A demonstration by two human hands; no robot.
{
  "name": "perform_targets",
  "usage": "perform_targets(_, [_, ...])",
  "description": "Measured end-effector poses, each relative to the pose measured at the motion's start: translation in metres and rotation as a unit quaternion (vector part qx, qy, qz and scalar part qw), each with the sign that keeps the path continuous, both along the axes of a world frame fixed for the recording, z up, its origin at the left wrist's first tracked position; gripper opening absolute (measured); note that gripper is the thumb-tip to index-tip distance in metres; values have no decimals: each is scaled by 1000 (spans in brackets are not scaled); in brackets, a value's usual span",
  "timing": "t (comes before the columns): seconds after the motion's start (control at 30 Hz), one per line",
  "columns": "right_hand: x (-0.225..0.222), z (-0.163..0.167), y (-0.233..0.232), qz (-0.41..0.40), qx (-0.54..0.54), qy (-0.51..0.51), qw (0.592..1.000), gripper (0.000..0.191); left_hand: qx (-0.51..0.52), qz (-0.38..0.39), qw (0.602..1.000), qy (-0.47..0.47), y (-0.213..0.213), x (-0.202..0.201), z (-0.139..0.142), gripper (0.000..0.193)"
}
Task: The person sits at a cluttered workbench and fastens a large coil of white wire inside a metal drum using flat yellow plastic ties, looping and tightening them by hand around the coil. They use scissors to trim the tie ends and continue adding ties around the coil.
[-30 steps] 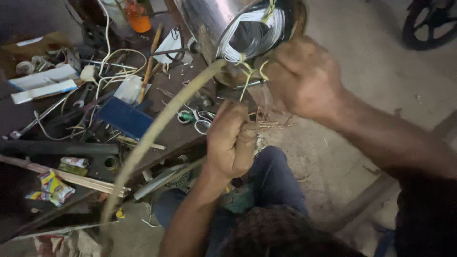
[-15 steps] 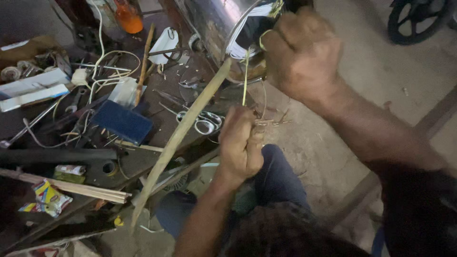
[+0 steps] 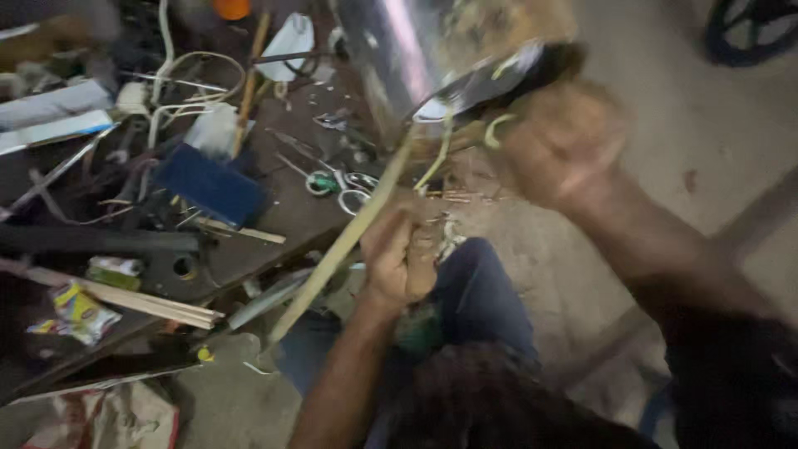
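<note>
A: What is in hand here?

B: The left hand (image 3: 399, 258) is closed in a fist around a long pale strip (image 3: 341, 249), gripping it near its upper end. The strip slants from the shiny metal drum (image 3: 416, 58) down toward the near edge of the workbench (image 3: 274, 224).

A: And the right hand (image 3: 565, 145)?

B: Blurred. It sits against the drum's open end, where yellow-green wires (image 3: 440, 150) hang out. Its fingers look curled, but I cannot tell what they hold.

A: Which step, then?

B: I judge the strip is being worked in among the wires at the drum's mouth. The next move calls for a steady drum and a firm push along the strip's line.

A: Anything nearby?

B: 1 pair of green-handled scissors (image 3: 337, 183) near the bench's right edge, and a blue block (image 3: 212, 185) further in.
</note>
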State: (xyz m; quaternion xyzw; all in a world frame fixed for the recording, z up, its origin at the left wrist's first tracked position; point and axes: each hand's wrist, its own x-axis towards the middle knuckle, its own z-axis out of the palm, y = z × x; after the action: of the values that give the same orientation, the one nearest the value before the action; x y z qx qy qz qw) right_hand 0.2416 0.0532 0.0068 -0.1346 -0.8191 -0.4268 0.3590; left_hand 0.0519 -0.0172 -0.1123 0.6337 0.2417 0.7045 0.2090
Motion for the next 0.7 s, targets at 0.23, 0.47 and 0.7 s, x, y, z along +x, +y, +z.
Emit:
perform_targets(0.23, [-9, 15, 3, -21, -22, 37, 999, 38, 64, -1, 997, 53, 17, -10, 11, 21])
perform_targets(0.47, [-12, -2, 19, 57, -29, 118, 991, 20, 62, -23, 998, 23, 20, 0, 1, 21])
perform_targets(0.7, [-19, -24, 19, 27, -43, 196, 979, 20, 66, -45, 997, -21, 14, 21, -6, 25])
